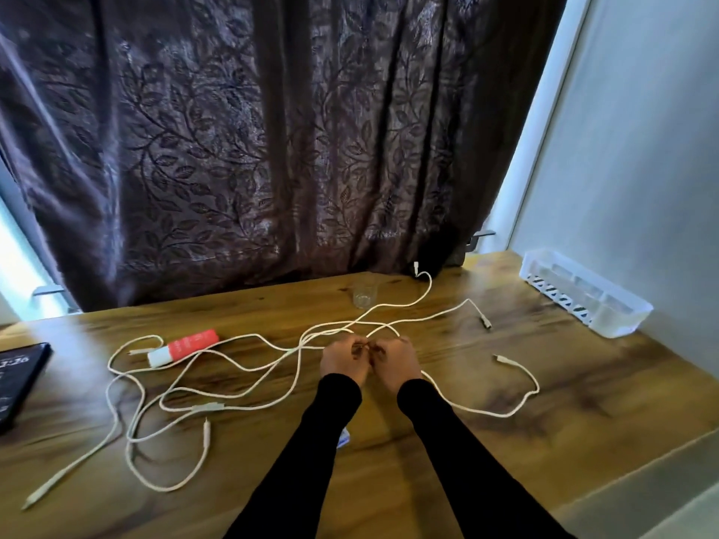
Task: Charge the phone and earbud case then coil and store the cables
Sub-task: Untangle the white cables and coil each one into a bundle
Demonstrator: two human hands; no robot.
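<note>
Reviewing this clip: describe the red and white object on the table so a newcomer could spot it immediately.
Start at the wooden table in front of the dark leaf-patterned curtain. Left of the person's two hands lies a small red rectangular case with a white end, among the loops of tangled white cables. It is the only red item; the clear drinking glass and white plastic tray are colourless.

A room in a home, by the look of it. A wooden desk [389,480] stands against a dark leaf-patterned curtain [253,130], beside a plain pale wall [642,149].
</note>
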